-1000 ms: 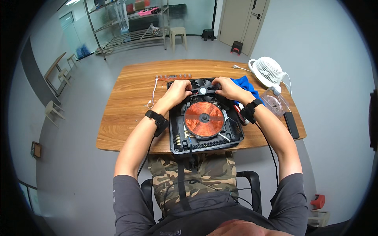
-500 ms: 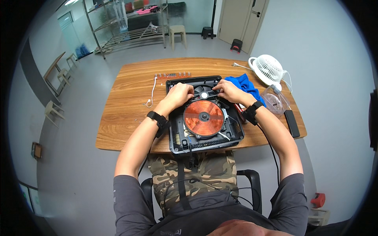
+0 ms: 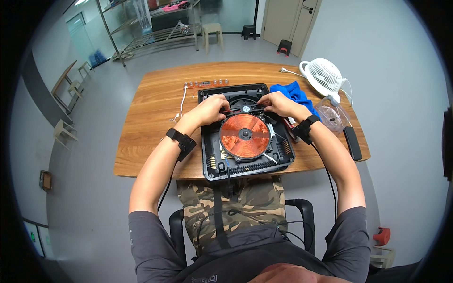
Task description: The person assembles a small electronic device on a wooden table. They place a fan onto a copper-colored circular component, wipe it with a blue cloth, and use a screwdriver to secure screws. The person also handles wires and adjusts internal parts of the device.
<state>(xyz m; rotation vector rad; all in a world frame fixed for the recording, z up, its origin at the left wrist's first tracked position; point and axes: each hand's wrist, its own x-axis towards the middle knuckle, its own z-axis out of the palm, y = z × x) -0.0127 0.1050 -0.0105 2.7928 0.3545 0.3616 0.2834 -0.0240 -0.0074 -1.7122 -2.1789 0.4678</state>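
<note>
Both hands have drawn slightly closer together over the far half of the opened induction cooker [image 3: 245, 137] since the earlier frames, while the cooker itself has stayed put. It lies on the near edge of the wooden table [image 3: 151, 118], black shell open, with the copper coil [image 3: 244, 135] bare at its middle. The left hand [image 3: 210, 109] rests curled just beyond the coil on the cooker's left; the right hand [image 3: 276, 103] does the same on its right. Their fingertips meet around the small fan [image 3: 245, 106], but whether they pinch anything cannot be told. Right of the cooker lies a blue cloth [image 3: 295, 92], and farther right a clear plastic container [image 3: 334, 117] whose contents cannot be made out. A white fan [image 3: 323, 75] stands beyond it. Grey floor surrounds the table, with metal shelving [image 3: 151, 23] far behind the cooker.
</note>
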